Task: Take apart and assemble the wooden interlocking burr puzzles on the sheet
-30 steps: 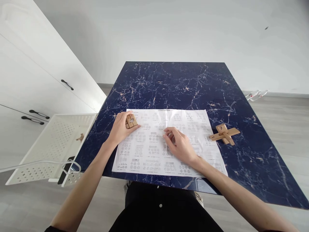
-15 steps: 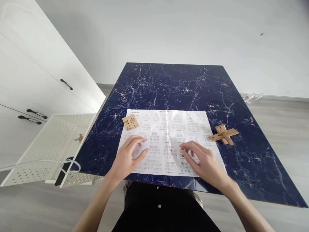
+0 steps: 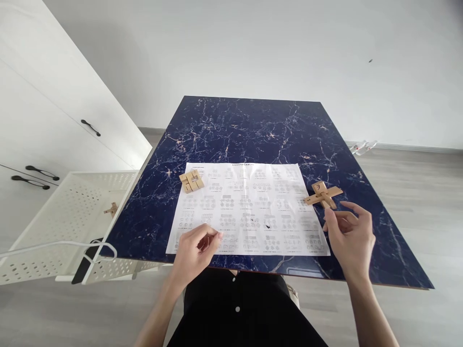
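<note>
A printed sheet with rows of small diagrams lies on the blue marble-patterned table. On its upper left corner rests a flat block of interlocked wooden puzzle pieces. At the sheet's right edge lies a cross-shaped wooden puzzle with a number marked on top. My right hand is at this cross, fingers apart, the thumb close to its near arm; whether they touch I cannot tell. Over the lower left of the sheet, my left hand has its thumb and forefinger drawn together, with nothing seen between them.
Left of the table stands a white perforated cart with a small wooden piece inside and a white cable across it. White cabinets with black handles stand beyond. A small dark speck is on the sheet.
My right hand has moved right, off the sheet to the cross-shaped puzzle. My left hand has drawn nearer to the table's front edge, its fingers curling in. The view has shifted slightly.
</note>
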Tool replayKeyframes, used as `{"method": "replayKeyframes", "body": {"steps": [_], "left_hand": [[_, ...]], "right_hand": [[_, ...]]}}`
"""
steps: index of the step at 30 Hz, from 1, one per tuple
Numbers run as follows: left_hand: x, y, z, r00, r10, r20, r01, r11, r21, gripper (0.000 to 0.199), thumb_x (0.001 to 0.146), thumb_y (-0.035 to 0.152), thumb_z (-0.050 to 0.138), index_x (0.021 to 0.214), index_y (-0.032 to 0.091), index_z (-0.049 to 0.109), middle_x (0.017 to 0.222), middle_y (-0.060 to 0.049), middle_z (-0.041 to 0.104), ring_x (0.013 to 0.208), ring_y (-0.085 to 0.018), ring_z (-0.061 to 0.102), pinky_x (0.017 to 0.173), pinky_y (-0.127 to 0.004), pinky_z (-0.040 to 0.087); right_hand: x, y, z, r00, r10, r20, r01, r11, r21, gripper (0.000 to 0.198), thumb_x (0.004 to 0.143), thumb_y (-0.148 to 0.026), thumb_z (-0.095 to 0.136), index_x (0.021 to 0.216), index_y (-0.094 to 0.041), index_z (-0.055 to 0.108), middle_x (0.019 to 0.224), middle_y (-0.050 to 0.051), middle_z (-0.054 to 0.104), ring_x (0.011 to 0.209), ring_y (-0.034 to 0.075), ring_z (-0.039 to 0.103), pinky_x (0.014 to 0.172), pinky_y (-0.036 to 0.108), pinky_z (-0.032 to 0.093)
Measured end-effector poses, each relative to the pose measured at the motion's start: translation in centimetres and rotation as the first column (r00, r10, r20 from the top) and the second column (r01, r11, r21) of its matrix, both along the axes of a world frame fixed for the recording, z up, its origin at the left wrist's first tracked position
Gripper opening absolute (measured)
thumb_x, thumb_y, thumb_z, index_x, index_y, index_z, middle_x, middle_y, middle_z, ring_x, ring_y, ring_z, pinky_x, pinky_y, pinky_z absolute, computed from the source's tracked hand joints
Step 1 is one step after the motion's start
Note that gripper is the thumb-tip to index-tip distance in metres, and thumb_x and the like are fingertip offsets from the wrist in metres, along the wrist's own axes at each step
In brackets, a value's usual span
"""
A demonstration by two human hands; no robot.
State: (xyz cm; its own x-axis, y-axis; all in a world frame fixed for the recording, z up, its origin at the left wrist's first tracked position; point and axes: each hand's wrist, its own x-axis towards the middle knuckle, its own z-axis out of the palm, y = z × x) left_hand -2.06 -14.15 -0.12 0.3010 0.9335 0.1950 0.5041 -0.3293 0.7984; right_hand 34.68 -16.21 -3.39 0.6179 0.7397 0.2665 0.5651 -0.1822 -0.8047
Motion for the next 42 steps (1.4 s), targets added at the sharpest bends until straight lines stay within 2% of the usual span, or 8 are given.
{"method": "replayKeyframes", "body": {"steps": [5, 9, 14, 23, 26, 33, 38, 42], "left_hand": [[0.1, -0.1, 0.0, 1.000, 0.014, -0.003, -0.014, 1.000, 0.005, 0.032, 0.107, 0.033, 0.060, 0.077, 0.022, 0.061, 0.065, 0.003, 0.061, 0.053, -0.011, 0.049, 0.050, -0.025, 0.038], [0.2, -0.2, 0.0, 1.000, 0.007, -0.006, -0.007, 1.000, -0.013, 0.032, 0.107, 0.034, 0.059, 0.078, 0.021, 0.061, 0.067, 0.003, 0.062, 0.054, -0.011, 0.051, 0.051, -0.025, 0.040], [0.1, -0.2, -0.2, 1.000, -0.001, -0.010, 0.001, 1.000, -0.002, 0.030, 0.108, 0.032, 0.059, 0.080, 0.021, 0.062, 0.068, 0.003, 0.062, 0.057, -0.011, 0.052, 0.052, -0.024, 0.040], [0.1, -0.2, -0.3, 1.000, 0.005, -0.027, -0.005, 1.000, -0.013, 0.029, 0.108, 0.032, 0.059, 0.081, 0.022, 0.062, 0.069, 0.003, 0.062, 0.058, -0.012, 0.054, 0.054, -0.026, 0.042], [0.1, -0.2, -0.3, 0.999, 0.004, -0.033, -0.004, 1.000, -0.013, 0.029, 0.108, 0.033, 0.060, 0.081, 0.022, 0.061, 0.069, 0.003, 0.062, 0.058, -0.012, 0.054, 0.053, -0.026, 0.042], [-0.3, -0.3, -0.4, 1.000, -0.024, 0.007, 0.024, 0.999, 0.022, 0.014, 0.104, 0.039, 0.069, 0.105, 0.025, 0.067, 0.091, -0.003, 0.071, 0.077, -0.018, 0.067, 0.066, -0.030, 0.055], [-0.2, 0.2, 0.5, 0.990, -0.124, 0.069, 0.130, 0.987, -0.091, 0.100, 0.072, 0.065, 0.095, 0.156, 0.036, 0.049, 0.155, -0.014, 0.056, 0.129, -0.037, 0.065, 0.108, -0.054, 0.058], [0.7, 1.3, 1.3, 0.956, -0.254, 0.144, 0.284, 0.926, -0.249, 0.117, 0.065, 0.059, 0.101, 0.164, 0.042, 0.040, 0.161, -0.012, 0.055, 0.139, -0.040, 0.061, 0.116, -0.060, 0.053]], "right_hand": [[-1.2, 0.5, 0.2, 0.958, 0.067, -0.279, -0.052, 0.997, 0.062, 0.068, 0.089, -0.059, 0.082, 0.142, -0.020, 0.062, 0.099, 0.009, 0.081, 0.064, 0.019, 0.070, 0.056, 0.030, 0.051], [-1.3, 0.3, 1.3, 0.716, 0.206, -0.667, -0.127, 0.978, 0.165, 0.065, 0.085, -0.046, 0.090, 0.143, -0.028, 0.067, 0.128, 0.012, 0.079, 0.073, 0.015, 0.069, 0.050, 0.023, 0.047], [-0.1, 0.8, 1.8, 0.451, 0.276, -0.849, -0.152, 0.961, 0.232, 0.056, 0.083, -0.039, 0.088, 0.136, -0.031, 0.074, 0.151, 0.010, 0.067, 0.092, 0.014, 0.071, 0.051, 0.017, 0.053], [-1.5, 0.7, 2.0, 0.486, 0.301, -0.820, -0.198, 0.952, 0.232, 0.026, 0.087, -0.039, 0.086, 0.102, -0.025, 0.072, 0.094, 0.002, 0.065, 0.074, 0.013, 0.059, 0.055, 0.020, 0.049], [-3.2, -0.1, 2.4, 0.571, 0.346, -0.745, -0.283, 0.934, 0.217, 0.026, 0.095, -0.047, 0.079, 0.091, -0.024, 0.068, 0.083, 0.002, 0.062, 0.067, 0.015, 0.054, 0.054, 0.025, 0.045], [-7.9, -1.6, 3.0, 0.611, 0.570, -0.549, -0.621, 0.776, 0.115, 0.046, 0.110, -0.053, 0.058, 0.074, -0.023, 0.056, 0.065, -0.001, 0.055, 0.063, 0.017, 0.049, 0.064, 0.031, 0.043], [-11.3, -1.2, 4.3, 0.459, 0.643, -0.613, -0.749, 0.651, 0.122, 0.053, 0.112, -0.057, 0.050, 0.070, -0.024, 0.050, 0.064, -0.001, 0.048, 0.061, 0.016, 0.045, 0.060, 0.032, 0.040], [-12.5, -0.5, 4.4, 0.357, 0.655, -0.666, -0.793, 0.590, 0.155, 0.054, 0.112, -0.059, 0.047, 0.071, -0.024, 0.047, 0.064, -0.002, 0.044, 0.060, 0.015, 0.041, 0.059, 0.031, 0.039]]}}
